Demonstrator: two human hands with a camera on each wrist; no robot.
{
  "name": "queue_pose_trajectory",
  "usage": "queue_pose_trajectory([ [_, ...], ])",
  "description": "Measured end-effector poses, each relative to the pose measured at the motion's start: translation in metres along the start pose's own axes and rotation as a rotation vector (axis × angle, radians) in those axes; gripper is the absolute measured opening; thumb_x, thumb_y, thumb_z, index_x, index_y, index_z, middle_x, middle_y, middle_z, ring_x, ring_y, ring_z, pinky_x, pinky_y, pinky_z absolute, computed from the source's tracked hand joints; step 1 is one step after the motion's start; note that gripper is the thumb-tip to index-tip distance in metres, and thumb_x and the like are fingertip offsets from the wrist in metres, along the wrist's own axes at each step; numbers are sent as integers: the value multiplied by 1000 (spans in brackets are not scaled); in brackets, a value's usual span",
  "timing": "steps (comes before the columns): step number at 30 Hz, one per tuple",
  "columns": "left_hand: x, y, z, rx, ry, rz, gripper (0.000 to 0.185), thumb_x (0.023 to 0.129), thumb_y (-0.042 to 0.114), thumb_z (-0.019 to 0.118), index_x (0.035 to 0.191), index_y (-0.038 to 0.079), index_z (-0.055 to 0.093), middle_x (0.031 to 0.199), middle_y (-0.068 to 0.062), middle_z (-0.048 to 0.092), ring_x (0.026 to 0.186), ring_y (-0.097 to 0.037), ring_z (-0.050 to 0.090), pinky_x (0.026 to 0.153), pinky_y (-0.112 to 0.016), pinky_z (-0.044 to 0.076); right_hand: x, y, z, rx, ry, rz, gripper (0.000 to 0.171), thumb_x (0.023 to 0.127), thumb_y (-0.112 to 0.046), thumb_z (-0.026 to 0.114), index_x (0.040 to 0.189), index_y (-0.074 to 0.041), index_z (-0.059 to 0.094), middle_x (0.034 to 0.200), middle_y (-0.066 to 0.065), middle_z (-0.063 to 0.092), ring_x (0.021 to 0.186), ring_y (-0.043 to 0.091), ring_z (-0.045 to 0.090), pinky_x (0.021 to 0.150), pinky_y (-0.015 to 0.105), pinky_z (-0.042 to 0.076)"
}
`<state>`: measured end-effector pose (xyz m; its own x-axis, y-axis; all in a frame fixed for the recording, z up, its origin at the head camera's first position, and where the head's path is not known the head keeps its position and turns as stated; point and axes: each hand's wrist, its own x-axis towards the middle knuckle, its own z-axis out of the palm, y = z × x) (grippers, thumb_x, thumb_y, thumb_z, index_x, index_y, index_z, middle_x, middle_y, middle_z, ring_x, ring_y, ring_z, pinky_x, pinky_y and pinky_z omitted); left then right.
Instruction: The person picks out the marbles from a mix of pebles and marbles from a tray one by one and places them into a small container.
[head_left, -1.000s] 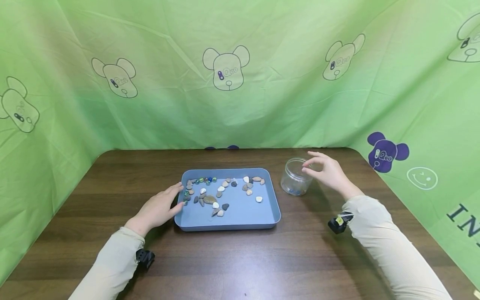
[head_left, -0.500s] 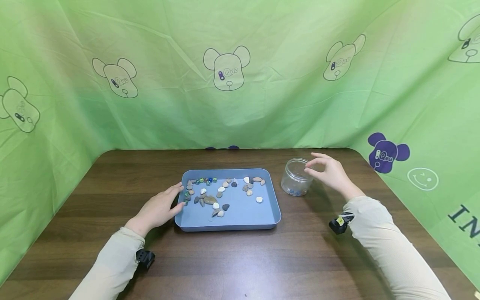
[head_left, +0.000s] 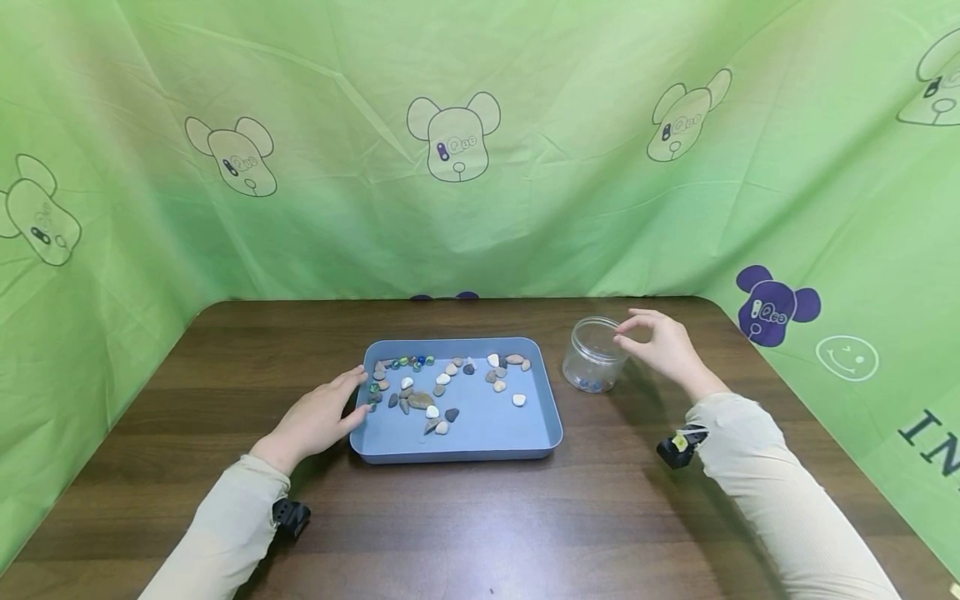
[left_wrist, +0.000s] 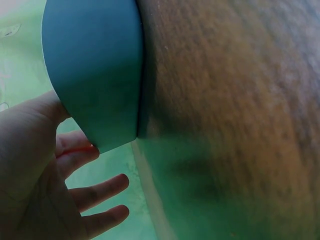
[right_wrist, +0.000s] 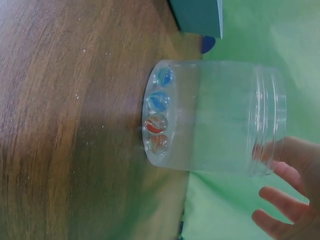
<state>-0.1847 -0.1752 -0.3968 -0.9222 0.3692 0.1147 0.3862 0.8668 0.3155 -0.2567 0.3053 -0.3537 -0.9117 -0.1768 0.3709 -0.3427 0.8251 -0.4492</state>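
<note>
My left hand [head_left: 315, 418] rests at the left side of a shallow blue tray [head_left: 480, 446], its thumb and index finger touching the rim. Its other fingers stretch out loosely in the left wrist view. Inside the tray lie several pebbles [head_left: 420, 401] and, along the far left, several glass marbles [head_left: 421, 361]. To the tray's right a clear jar [head_left: 581, 365] stands upright without a lid. Several blue and orange-red marbles [right_wrist: 159, 101] sit on its bottom. My right hand [head_left: 660, 344] has its thumb and index fingertips right at the jar's rim, the other fingers loosely spread.
Both the tray and the jar stand on a brown wooden table [head_left: 450, 525]. A green cloth [head_left: 337, 225] printed with bear heads hangs behind the table and along its sides. Each wrist carries a small black camera [head_left: 291, 518].
My right hand has drawn slightly to the right, its fingertips passing from over the jar's mouth to its right rim. The left hand, tray and jar stay as they were.
</note>
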Motion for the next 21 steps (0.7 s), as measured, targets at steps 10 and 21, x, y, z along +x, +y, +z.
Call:
queue_pose_trajectory([
  [10,-1,0,0,-8,-3,-5,52,92,29,51,135,-1,46,145,-19,41,125,-40,48,101,-51,41,0,-1,0,-24,-11,48,18,82,-10,64,93,3,68,121,33,55,116,50,49,99,58,36],
  [21,-1,2,-1,-1,-13,-13,53,92,29,51,135,-1,45,145,-19,40,126,-40,48,102,-52,40,1,-1,-1,-18,-15,71,19,82,-11,63,95,2,68,121,32,56,117,49,48,99,58,35],
])
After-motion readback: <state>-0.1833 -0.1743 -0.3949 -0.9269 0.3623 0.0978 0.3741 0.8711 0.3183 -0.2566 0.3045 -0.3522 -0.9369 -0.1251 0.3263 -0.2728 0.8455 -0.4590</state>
